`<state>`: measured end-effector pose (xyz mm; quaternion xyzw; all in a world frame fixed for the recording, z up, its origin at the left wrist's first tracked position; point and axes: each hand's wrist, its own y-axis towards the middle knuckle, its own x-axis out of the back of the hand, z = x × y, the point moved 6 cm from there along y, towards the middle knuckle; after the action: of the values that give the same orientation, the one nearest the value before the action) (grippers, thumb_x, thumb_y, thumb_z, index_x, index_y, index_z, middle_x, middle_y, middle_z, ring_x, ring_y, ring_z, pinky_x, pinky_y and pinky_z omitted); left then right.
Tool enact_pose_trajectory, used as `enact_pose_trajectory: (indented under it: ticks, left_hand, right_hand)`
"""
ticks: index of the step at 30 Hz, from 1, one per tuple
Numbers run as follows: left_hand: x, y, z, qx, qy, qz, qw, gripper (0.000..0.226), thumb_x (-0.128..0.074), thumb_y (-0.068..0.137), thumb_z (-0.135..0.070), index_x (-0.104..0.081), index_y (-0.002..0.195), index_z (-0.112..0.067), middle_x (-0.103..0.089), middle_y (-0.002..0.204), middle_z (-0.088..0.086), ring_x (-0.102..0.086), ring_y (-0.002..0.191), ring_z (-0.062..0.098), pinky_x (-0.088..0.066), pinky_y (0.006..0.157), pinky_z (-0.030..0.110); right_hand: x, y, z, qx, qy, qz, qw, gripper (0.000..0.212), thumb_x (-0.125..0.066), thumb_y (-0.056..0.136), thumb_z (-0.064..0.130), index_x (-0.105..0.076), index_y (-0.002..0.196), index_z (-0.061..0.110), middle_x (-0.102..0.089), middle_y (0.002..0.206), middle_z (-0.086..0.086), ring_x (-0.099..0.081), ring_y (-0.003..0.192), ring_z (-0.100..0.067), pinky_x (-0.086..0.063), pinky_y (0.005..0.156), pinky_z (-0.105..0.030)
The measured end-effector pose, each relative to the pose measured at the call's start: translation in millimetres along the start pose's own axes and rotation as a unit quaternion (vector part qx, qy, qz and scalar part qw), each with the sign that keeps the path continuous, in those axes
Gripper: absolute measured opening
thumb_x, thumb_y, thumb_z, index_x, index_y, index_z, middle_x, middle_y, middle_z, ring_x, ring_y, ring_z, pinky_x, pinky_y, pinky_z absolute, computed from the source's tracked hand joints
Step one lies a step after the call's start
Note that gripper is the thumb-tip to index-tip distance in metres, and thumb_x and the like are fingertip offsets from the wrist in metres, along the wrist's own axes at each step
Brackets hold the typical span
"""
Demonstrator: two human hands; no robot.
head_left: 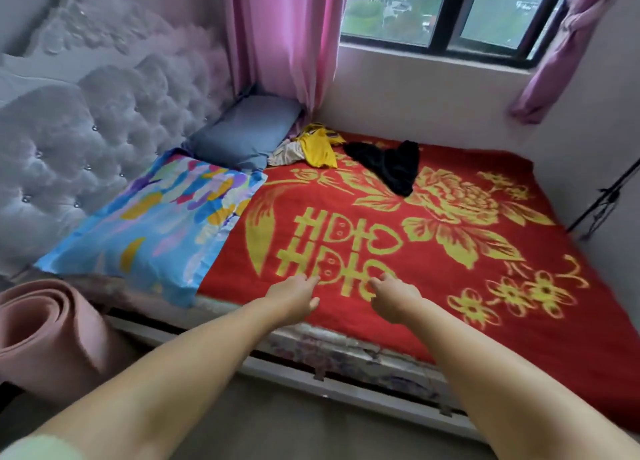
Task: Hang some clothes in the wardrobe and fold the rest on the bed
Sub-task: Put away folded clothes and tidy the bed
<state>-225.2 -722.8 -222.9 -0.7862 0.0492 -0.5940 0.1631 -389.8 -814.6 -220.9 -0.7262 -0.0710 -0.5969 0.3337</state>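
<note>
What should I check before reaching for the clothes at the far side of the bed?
1. Both hands free: ok. The left hand and right hand hold nothing.
2. Clothes in sight: ok. The black garment, yellow garment and a pale garment lie near the blue-grey pillow.
3. Clothes within reach: not ok, hands are over the near edge of the red blanket.
4. Path across the blanket: ok.
5. Wardrobe and hangers: cannot tell, not in view.

both arms stretched forward; left hand (294, 298) and right hand (394, 298) side by side, fingers loosely extended, holding nothing
</note>
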Motion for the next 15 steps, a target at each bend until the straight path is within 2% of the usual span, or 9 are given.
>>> enact_pose_trajectory:
  ticks: [6, 15]
  left_hand:
    - [-1, 87, -32, -0.049, 0.020, 0.010, 0.999, 0.052, -0.039, 0.100, -0.037, -0.026, 0.148, -0.020, -0.043, 0.141, 0.008, -0.052, 0.115, 0.026, -0.052, 0.081, 0.039]
    - [19, 266, -25, -0.077, 0.041, 0.060, 0.994, 0.052, -0.037, 0.099, -0.035, -0.026, 0.148, -0.021, -0.047, 0.136, 0.006, -0.055, 0.110, 0.025, -0.050, 0.076, 0.038]
  right_hand:
    - [-17, 42, -57, -0.045, 0.039, 0.027, 0.998, 0.049, -0.035, 0.098, 0.014, -0.029, 0.146, 0.018, -0.034, 0.146, -0.010, -0.049, 0.120, -0.031, -0.045, 0.090, -0.044]
    - [-5, 165, -136, -0.125, 0.091, 0.060, 0.986, 0.045, -0.036, 0.101, 0.025, -0.032, 0.144, 0.017, -0.038, 0.140, -0.009, -0.051, 0.119, -0.031, -0.046, 0.088, -0.040]
